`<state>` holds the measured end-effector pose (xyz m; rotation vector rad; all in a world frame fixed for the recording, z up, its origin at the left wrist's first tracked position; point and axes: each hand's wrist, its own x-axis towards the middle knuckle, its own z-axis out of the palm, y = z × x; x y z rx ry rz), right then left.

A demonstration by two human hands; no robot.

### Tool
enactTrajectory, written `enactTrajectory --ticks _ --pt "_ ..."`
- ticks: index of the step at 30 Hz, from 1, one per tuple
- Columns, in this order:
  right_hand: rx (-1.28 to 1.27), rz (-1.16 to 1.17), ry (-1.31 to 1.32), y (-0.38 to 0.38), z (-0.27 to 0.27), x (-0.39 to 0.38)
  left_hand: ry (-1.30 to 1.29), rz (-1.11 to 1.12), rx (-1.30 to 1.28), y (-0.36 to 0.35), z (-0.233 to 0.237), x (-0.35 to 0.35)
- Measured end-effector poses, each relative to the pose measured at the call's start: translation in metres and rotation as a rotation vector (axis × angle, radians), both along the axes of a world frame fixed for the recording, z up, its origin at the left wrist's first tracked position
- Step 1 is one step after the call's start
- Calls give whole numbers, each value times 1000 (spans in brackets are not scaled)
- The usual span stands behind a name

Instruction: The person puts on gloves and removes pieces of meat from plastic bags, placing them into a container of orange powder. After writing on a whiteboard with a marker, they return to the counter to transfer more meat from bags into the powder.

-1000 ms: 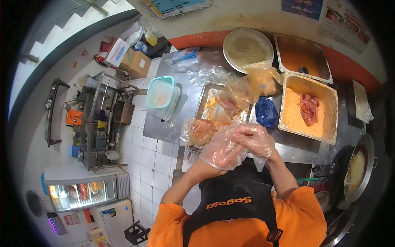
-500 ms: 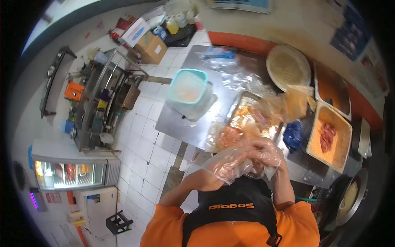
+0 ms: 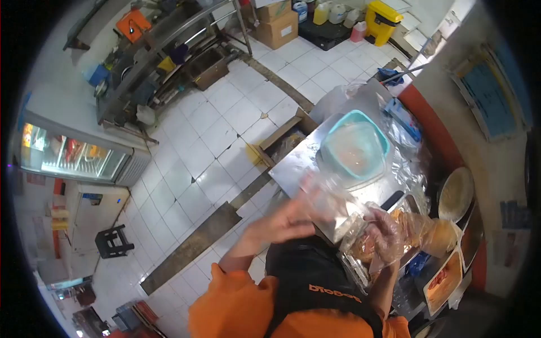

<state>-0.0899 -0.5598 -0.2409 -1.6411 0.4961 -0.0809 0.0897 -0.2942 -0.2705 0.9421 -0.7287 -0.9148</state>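
My left hand is lifted off to the left of the steel table, smeared by motion. Loose clear plastic trails about its fingers. My right hand wears a clear plastic glove, its fingers curled in; what they hold, if anything, is hidden. Beneath it, a clear bag with orange-red food lies at the metal tray. Another plastic bag with yellowish contents rests beyond the right hand. A turquoise tub with a whitish translucent covering stands past both hands.
On the right are a tub of reddish meat, a blue bag and a round pan. Plastic sheets lie along the wall side. An open carton sits by the table's left edge. A black stool stands on the tiles.
My hands, together before, have come apart: the left has swung out left, the right stays over the food. The head view has turned, so the table appears farther right.
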Motion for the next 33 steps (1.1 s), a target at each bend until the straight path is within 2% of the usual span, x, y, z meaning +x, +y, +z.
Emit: enactTrajectory --ticks 3,6,8,10,13,15,17,18,20,22,24,26,27,28,31,32,33 --pt "-167 1 -49 4 -10 20 -72 419 102 34 -6 90" --pt "-256 -3 115 -22 -25 3 -64 676 81 51 -50 175" --pt "-343 -21 159 -32 -28 -12 47 752 117 50 -82 214" --pt "-443 -38 208 -42 -33 -26 173 713 155 36 -133 244" --pt "-421 -170 314 -33 -18 -31 314 725 276 -1 -234 275" --pt "-418 -210 318 -32 -17 -36 212 695 565 -18 -298 293" --pt "-426 -243 336 -28 -9 -40 434 745 551 -31 -372 298" --pt "-428 -244 330 -26 -6 -42 544 767 547 -32 -392 298" --pt "-426 -247 309 -23 -2 -48 578 840 525 -20 -398 287" --pt "-444 -316 294 -26 -8 -63 548 992 499 -16 -381 268" --pt "-470 -392 292 -26 -11 -71 454 1224 472 -8 -310 232" --pt "-505 -522 297 -24 -15 -76 170 1373 399 -19 -224 178" --pt "-549 -581 324 -24 -12 -75 116 1341 362 -27 -185 151" --pt "-472 -719 189 -25 -25 -80 68 1289 316 -39 -151 123" --pt "-237 -1117 101 -29 -38 -91 -98 872 182 -69 -84 39" --pt "-238 -1142 -46 -46 -74 -121 -190 730 158 -81 -67 17" --pt "-136 -1223 -168 -50 -80 -126 -276 559 129 -94 -55 0"
